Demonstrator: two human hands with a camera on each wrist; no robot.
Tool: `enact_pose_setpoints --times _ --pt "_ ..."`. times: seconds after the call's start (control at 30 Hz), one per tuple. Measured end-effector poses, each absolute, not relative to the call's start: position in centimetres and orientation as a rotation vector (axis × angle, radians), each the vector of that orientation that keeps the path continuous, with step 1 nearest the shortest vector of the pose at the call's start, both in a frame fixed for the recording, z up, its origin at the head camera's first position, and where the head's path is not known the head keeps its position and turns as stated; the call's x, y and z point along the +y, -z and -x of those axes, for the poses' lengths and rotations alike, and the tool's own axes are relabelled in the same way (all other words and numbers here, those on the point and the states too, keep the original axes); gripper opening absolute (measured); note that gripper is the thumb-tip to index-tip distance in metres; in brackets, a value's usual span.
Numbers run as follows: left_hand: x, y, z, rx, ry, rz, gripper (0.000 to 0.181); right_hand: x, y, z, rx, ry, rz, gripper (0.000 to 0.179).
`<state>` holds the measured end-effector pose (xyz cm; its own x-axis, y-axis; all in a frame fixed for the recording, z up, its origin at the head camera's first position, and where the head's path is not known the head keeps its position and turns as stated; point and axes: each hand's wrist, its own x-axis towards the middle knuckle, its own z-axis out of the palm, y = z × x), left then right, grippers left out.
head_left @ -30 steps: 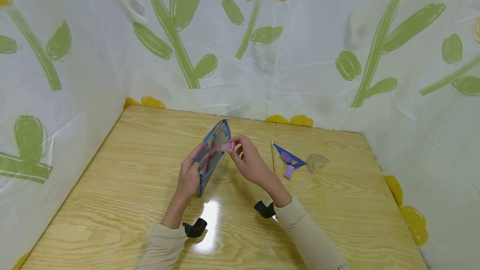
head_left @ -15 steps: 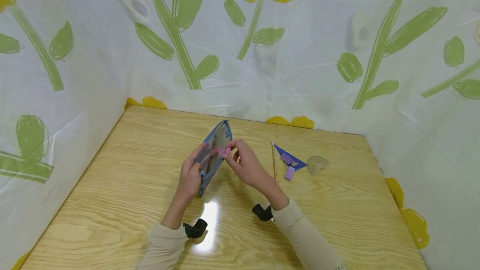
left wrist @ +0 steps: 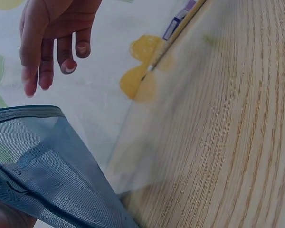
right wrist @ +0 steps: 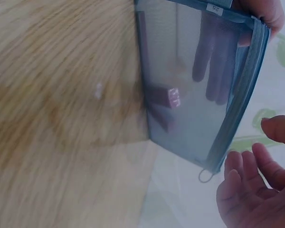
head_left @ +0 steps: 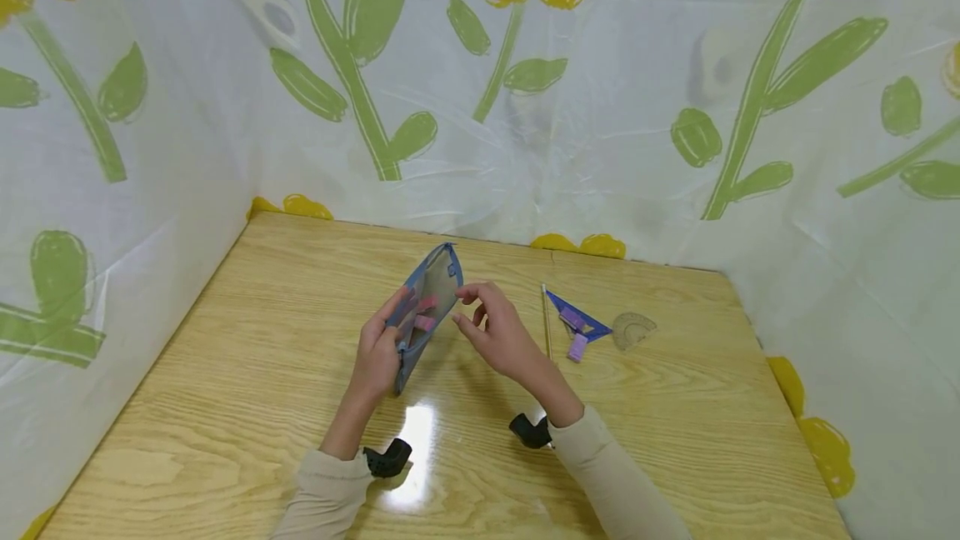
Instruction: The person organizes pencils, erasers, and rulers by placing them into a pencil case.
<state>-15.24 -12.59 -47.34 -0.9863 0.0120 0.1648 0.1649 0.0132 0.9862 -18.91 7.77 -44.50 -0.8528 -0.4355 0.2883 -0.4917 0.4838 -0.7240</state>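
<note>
My left hand [head_left: 378, 355] grips a blue mesh zip pouch [right wrist: 190, 135] by its side and holds it tilted over the table, its mouth unzipped toward the right. Inside the pouch lie a pink block that looks like an eraser [head_left: 424, 323] and another small pink piece [head_left: 427, 303]; the mesh blurs them in the right wrist view. Just right of the mouth, my right hand [head_left: 501, 330] holds nothing, thumb and fingers apart and loosely bent. In the left wrist view that right hand [left wrist: 59, 35] hangs over the zip edge.
Right of the hands on the wooden table [head_left: 225, 407] lie a pencil [head_left: 547, 319], a blue set square [head_left: 597, 330], two purple blocks, one purple block [head_left: 577, 347] nearer, and a clear protractor [head_left: 633, 330]. Flower-printed sheets [head_left: 585, 173] wall the table's back and sides.
My right hand has let go of the pink block, which has dropped into the pouch. Its thumb and fingers have parted. The left hand keeps its hold on the pouch.
</note>
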Motion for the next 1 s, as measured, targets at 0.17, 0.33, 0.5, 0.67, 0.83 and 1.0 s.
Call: enact_pose_setpoints --times 0.17,0.33,0.5,0.67,0.83,1.0 --pt "-12.6 47.4 15.2 -2.144 2.123 0.200 0.062 8.7 44.9 18.5 -2.649 -1.366 -0.792 0.030" --pt "-12.6 47.5 15.4 -2.125 2.134 0.215 0.061 9.9 45.6 18.2 -2.666 -1.441 -0.727 0.029" --pt "-12.6 47.6 15.4 -2.128 2.124 0.215 0.062 10.7 46.2 18.0 -2.661 -1.504 -0.685 0.029" --pt "-12.7 47.7 15.4 -2.108 2.141 0.232 0.062 11.3 46.5 17.9 -2.665 -1.564 -0.632 0.029" --pt "-12.6 47.6 15.3 -2.111 2.143 0.231 0.062 11.8 46.7 17.8 -2.672 -1.692 -0.591 0.030" --pt "-12.5 47.6 15.3 -2.127 2.144 0.209 0.064 12.7 47.1 17.9 -2.686 -1.889 -0.538 0.039"
